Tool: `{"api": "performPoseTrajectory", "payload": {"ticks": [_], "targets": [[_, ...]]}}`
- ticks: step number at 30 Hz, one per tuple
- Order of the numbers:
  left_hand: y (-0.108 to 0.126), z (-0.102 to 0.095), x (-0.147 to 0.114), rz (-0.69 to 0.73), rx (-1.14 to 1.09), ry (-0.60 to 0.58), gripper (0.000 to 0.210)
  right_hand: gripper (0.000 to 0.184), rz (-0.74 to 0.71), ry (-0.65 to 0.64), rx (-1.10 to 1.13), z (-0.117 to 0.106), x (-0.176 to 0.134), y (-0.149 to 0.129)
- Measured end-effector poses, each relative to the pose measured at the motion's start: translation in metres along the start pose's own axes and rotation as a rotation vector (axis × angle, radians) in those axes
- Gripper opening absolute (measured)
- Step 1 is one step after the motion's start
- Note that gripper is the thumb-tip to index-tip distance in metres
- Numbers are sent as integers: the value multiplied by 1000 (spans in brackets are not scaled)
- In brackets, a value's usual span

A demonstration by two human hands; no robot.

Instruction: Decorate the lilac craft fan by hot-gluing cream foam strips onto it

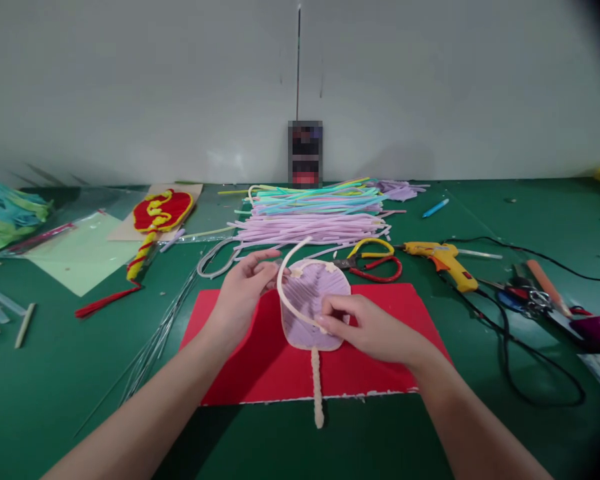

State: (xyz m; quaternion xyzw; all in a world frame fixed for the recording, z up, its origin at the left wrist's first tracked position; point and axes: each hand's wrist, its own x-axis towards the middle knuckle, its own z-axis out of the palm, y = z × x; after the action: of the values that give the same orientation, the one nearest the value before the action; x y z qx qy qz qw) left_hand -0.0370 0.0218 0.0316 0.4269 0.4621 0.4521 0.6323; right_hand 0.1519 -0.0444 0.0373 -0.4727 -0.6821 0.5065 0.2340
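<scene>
A lilac fan (305,300) with cream edging and a cream twisted handle (317,387) lies on a red board (245,373). My right hand (363,323) is closed over the fan's lower right, with thumb and fingertips pinching the lower end of a cream pipe cleaner (286,299). The pipe cleaner bows out to the left and its free end rises past the fan's top. Beside that bend is my left hand (247,287), its fingers loosely curved and apart; whether the fingertips touch the pipe cleaner is unclear. Small cream pieces (331,266) sit on the fan's upper part.
Behind the fan are yellow-and-red-handled pliers (375,260) and pastel pipe cleaners (310,223). To the right lies a yellow glue gun (443,260) with its black cord. A red-and-yellow fan (163,212) and thin wires (163,327) lie left; a phone-like object (305,153) stands at the wall.
</scene>
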Motion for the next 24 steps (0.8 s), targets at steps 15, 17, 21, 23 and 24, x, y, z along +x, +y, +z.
{"api": "performPoseTrajectory", "payload": {"ticks": [15, 17, 21, 23, 24], "targets": [[-10, 3, -12, 67, 664, -105, 6, 25, 182, -306, 114, -42, -15, 19], [-9, 6, -18, 58, 772, -146, 5, 25, 204, -349, 139, -45, -16, 21], [-8, 9, -25, 16, 891, -178, 4, 24, 212, -422, 173, -47, -17, 22], [-9, 9, -25, 19, 902, -170, 4, 25, 209, -413, 183, -46, -16, 24], [-9, 9, -25, 21, 906, -165, 4, 26, 210, -404, 189, -45, -15, 26]]}}
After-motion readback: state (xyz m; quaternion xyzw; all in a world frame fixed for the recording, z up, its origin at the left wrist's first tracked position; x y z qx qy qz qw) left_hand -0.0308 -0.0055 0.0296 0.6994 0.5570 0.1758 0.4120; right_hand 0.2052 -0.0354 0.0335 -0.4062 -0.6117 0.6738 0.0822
